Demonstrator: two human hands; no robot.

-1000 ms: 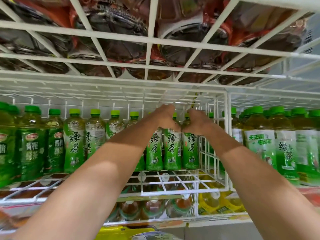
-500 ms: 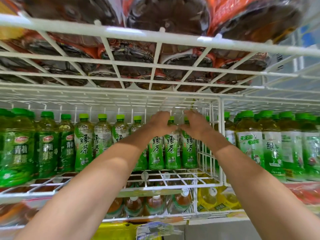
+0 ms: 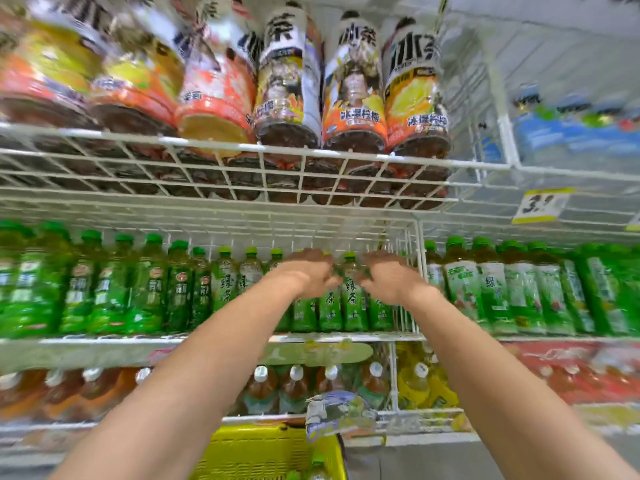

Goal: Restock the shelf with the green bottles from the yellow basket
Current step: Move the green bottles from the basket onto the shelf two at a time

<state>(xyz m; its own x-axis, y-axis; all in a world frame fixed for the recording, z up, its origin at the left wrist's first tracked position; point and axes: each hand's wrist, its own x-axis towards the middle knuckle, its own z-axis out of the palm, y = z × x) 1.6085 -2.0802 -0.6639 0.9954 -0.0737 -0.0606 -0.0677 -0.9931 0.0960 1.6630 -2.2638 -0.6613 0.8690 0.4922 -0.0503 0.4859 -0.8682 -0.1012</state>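
Note:
Green tea bottles [image 3: 353, 299] stand in rows on the white wire middle shelf [image 3: 104, 339]. My left hand [image 3: 304, 277] and my right hand [image 3: 393, 280] hover side by side in front of the necks of the middle bottles. Their fingers are loosely curled and apart, and nothing is lifted in them; motion blur hides whether the fingertips touch the bottles. The yellow basket [image 3: 266, 452] sits low at the bottom centre. A green bottle top [image 3: 317, 467] shows in its right corner.
Orange-labelled tea bottles [image 3: 349, 98] fill the wire shelf overhead. Brown tea bottles with white caps [image 3: 294, 386] and yellow drinks [image 3: 420, 386] stand on the shelf below. A wire divider [image 3: 417, 282] separates more green bottles [image 3: 491, 289] at right. A price tag [image 3: 540, 204] hangs at upper right.
My hands were closed over the bottle tops; now the fingers have loosened and drawn slightly back. The view has pulled away and tilted up, bringing the yellow basket into sight.

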